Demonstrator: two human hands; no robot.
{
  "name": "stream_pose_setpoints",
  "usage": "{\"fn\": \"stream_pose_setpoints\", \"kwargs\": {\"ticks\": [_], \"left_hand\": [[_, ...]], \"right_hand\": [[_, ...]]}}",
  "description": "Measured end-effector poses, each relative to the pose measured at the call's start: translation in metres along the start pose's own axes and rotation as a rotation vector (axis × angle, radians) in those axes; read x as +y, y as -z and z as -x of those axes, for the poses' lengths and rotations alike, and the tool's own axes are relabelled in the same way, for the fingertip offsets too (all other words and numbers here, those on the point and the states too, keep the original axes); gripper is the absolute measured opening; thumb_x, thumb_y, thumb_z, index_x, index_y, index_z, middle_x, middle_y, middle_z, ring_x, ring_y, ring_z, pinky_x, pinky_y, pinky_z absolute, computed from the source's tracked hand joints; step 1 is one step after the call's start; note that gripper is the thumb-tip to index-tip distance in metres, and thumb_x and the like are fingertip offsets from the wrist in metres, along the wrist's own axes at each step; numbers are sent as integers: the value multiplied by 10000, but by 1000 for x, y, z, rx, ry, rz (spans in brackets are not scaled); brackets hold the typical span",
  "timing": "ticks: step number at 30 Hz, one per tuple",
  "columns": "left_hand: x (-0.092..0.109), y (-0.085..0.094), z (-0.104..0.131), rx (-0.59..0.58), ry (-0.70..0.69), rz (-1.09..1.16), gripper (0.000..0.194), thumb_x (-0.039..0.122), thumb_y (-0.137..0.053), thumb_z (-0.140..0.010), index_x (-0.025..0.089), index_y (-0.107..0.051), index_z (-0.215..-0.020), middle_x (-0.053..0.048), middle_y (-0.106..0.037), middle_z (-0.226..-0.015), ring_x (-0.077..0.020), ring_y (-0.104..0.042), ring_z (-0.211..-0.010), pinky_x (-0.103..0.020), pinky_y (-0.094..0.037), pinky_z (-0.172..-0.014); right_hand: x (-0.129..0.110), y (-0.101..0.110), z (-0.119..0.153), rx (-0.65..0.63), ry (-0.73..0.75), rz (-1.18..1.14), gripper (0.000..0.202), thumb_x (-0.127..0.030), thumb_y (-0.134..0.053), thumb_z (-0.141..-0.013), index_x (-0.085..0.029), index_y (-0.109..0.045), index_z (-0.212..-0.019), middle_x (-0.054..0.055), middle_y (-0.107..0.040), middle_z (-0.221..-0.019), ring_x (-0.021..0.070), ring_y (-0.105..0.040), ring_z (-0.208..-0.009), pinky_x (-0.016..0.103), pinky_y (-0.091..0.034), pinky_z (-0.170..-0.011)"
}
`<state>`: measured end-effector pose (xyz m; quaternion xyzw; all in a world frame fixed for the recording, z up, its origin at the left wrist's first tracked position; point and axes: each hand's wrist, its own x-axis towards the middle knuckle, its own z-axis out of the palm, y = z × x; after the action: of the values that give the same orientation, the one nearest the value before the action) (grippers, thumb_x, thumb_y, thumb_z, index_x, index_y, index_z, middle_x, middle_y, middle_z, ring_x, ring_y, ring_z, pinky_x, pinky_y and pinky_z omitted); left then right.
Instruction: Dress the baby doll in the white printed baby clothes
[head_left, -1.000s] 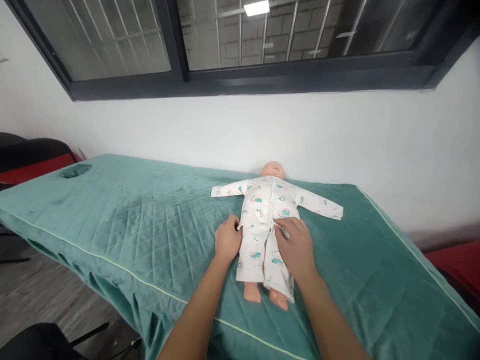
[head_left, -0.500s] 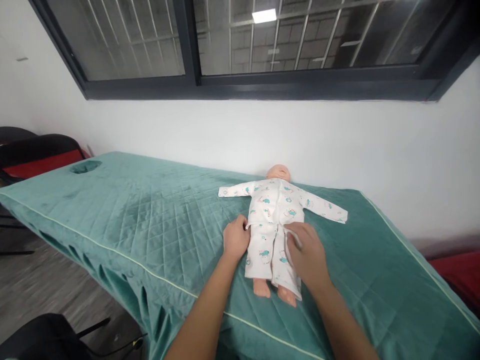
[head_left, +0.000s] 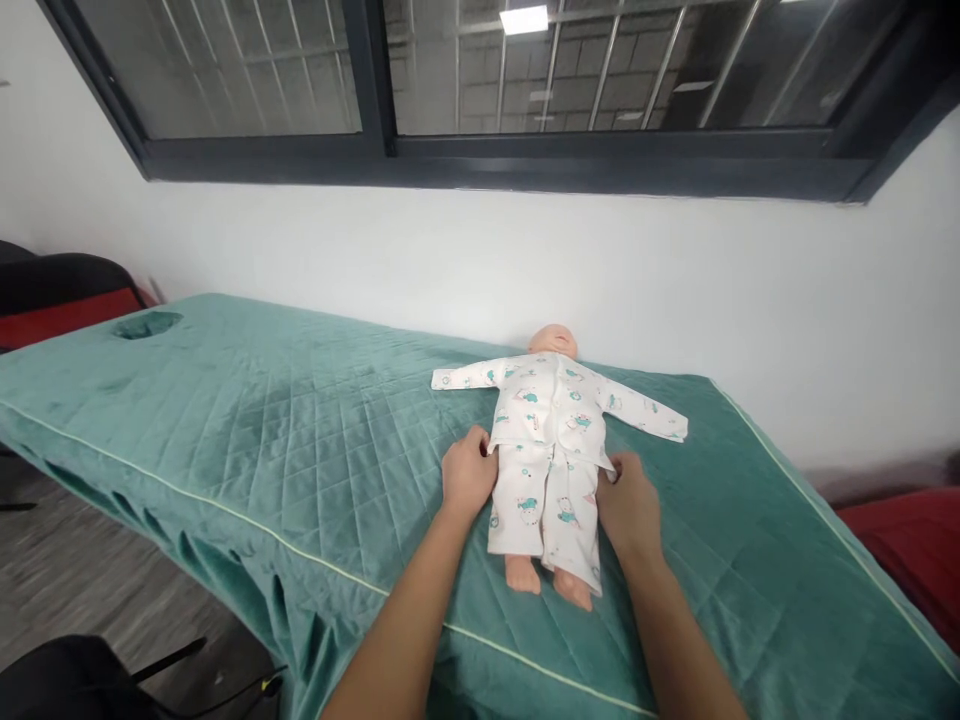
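Observation:
A baby doll [head_left: 553, 340] lies on its back, dressed in a white printed shirt [head_left: 551, 400] and matching trousers [head_left: 525, 500]. Its bare feet stick out of the trouser legs. At the left side of its waist, my left hand [head_left: 470, 472] is closed, fingertips at the edge of the shirt hem and trousers. My right hand [head_left: 631, 508] pinches the right lower corner of the shirt hem beside the hip. The shirt lies over the trouser waistband, and the sleeves stretch out to both sides.
The doll rests on a bed with a green quilted cover [head_left: 315, 430], which has a face hole [head_left: 147, 325] at its far left. Behind stands a white wall with a dark-framed window [head_left: 480, 160]. Black and red chairs [head_left: 71, 300] stand at left; something red [head_left: 911, 550] is at right.
My right hand has moved from over the front of the trousers outward to the right hip. The shirt's right hem now lies flatter over the waistband. My left hand stays at the left waist.

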<state>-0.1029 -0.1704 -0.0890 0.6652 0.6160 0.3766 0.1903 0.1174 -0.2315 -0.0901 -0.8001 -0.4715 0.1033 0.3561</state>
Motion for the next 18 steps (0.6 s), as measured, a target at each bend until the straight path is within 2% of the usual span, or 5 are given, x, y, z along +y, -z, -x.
{"fn": "stream_pose_setpoints", "kwargs": {"ticks": [4,8,11,15,18], "left_hand": [[-1,3,1,75,16,168,168,176,-558,-756,202,-424,-658,62,-448,-592,-109,-425,-601,-230,-282,-606],[-2,1,3,57,2,143,154,164,-528,-760,199,-417,-660,59,-445,-600,-113,-403,-602,-239,-250,-597],[-4,2,7,44,-30,109,139,141,-515,-754,202,-420,-673,43,-462,-642,-127,-423,-641,-246,-273,-620],[-8,9,15,86,-102,268,133,81,-503,-720,204,-460,-744,-6,-567,-835,-158,-528,-829,-281,-391,-765],[-8,14,12,101,-13,535,136,106,-535,-744,201,-533,-841,-56,-628,-1069,-188,-571,-1026,-347,-424,-936]], "right_hand": [[2,7,5,39,-8,30,200,-421,-489,-840,-223,-513,-833,13,-590,-703,193,-523,-651,292,-338,-603],[2,10,13,-104,-5,189,209,-418,-438,-875,-239,-455,-767,4,-583,-714,182,-486,-632,282,-289,-556],[8,13,15,-148,55,194,220,-411,-436,-879,-235,-459,-749,4,-585,-730,181,-502,-653,284,-300,-562],[30,30,7,-280,145,-5,199,-412,-556,-807,-221,-554,-754,-1,-614,-729,191,-559,-690,316,-396,-653],[41,44,-9,-372,81,-369,233,-428,-671,-744,-215,-656,-837,19,-690,-859,221,-638,-817,344,-484,-771]]}}
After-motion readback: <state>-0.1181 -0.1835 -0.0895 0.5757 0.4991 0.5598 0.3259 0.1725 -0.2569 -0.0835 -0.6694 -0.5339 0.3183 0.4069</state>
